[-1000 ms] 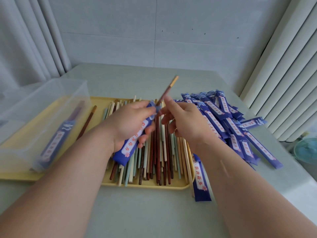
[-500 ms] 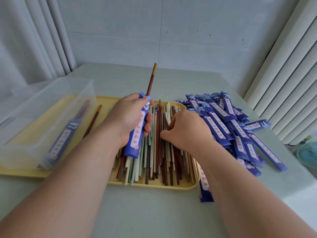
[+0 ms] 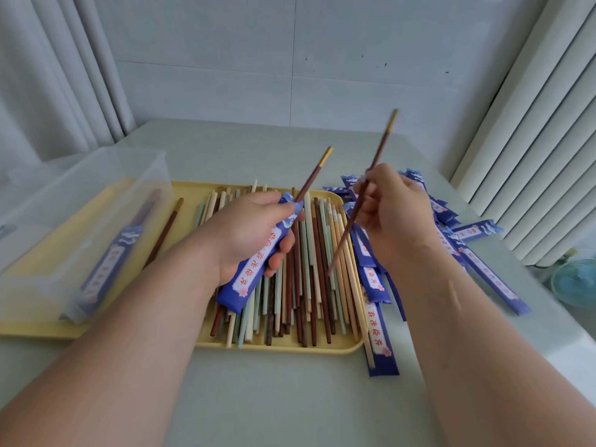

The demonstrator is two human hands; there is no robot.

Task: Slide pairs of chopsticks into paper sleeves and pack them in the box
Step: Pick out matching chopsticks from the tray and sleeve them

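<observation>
My left hand [image 3: 248, 233] grips a blue paper sleeve [image 3: 254, 266] above the yellow tray [image 3: 290, 348]. One brown chopstick with a gold tip [image 3: 314, 177] sticks out of the sleeve's top. My right hand [image 3: 396, 214] pinches a second brown gold-tipped chopstick [image 3: 375, 162], held slanted in the air to the right of the sleeve. Several loose chopsticks [image 3: 309, 285] in brown, beige and pale green lie in the tray. A clear plastic box [image 3: 80, 221] at the left holds one filled blue sleeve [image 3: 106, 272].
A heap of blue paper sleeves [image 3: 451, 253] lies on the table right of the tray, some under my right forearm. A single brown chopstick [image 3: 164, 233] lies in the tray beside the box. Curtains hang at left and right; a teal object [image 3: 577, 282] sits off the table's right edge.
My right hand has lifted a second brown chopstick out of the tray's pile and raised it. My left hand still holds the sleeve, whose chopstick now tilts more to the right.
</observation>
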